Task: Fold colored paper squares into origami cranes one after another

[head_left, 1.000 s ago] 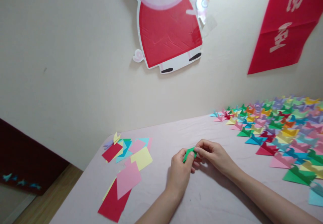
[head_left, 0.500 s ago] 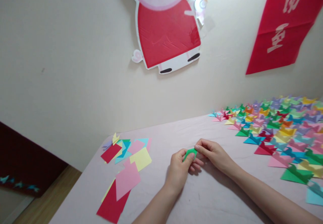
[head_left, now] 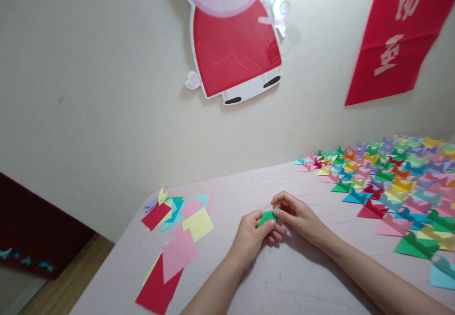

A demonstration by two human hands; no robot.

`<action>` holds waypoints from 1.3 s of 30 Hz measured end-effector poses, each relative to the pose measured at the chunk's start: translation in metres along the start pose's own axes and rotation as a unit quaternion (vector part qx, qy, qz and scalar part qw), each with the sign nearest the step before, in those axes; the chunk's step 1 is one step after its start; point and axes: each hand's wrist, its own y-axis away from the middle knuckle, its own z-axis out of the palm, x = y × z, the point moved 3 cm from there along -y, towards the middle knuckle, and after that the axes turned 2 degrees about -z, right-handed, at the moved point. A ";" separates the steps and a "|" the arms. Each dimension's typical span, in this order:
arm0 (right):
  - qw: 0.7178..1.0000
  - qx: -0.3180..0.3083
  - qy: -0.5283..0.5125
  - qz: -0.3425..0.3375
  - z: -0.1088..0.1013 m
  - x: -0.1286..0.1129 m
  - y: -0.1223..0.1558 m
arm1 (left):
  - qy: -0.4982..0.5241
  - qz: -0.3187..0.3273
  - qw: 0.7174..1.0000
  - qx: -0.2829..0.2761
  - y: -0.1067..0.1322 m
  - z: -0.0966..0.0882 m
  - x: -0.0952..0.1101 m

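Note:
A small piece of folded green paper (head_left: pixel 266 218) is held between my two hands, just above the pale tabletop (head_left: pixel 284 282). My left hand (head_left: pixel 251 237) pinches it from the left, thumb on the near side and fingers behind. The thumb and fingers of my right hand (head_left: pixel 293 214) are closed at the paper's right end. Exactly which fold the right fingertips grip is hidden by the hand itself.
Loose coloured paper squares lie to the left, among them a pink sheet (head_left: pixel 180 253), a red sheet (head_left: pixel 159 286) and a yellow sheet (head_left: pixel 199 224). Many folded paper cranes (head_left: pixel 417 245) stand in rows at right. Behind rises a wall (head_left: pixel 135 92) with a cartoon cutout (head_left: pixel 236 49).
My right hand's fingers have shifted slightly and curl more over the right end of the green paper. The left hand keeps its hold, nearly still.

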 end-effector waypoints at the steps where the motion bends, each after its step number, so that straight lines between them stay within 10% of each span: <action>1: 1.000 -0.003 -0.008 0.001 -0.001 0.001 0.000 | 0.000 -0.004 1.000 -0.006 0.000 0.000 0.001; 16: 0.984 -0.073 0.108 -0.118 0.004 -0.012 0.002 | 0.044 -0.024 0.999 -0.006 -0.006 -0.014 -0.002; 28: 0.988 -0.040 0.105 -0.103 -0.003 -0.004 0.001 | 0.007 0.003 0.999 -0.043 -0.004 -0.010 0.001; 39: 0.992 -0.013 0.111 -0.062 -0.002 -0.001 0.000 | -0.048 0.089 0.994 0.045 -0.004 -0.012 -0.013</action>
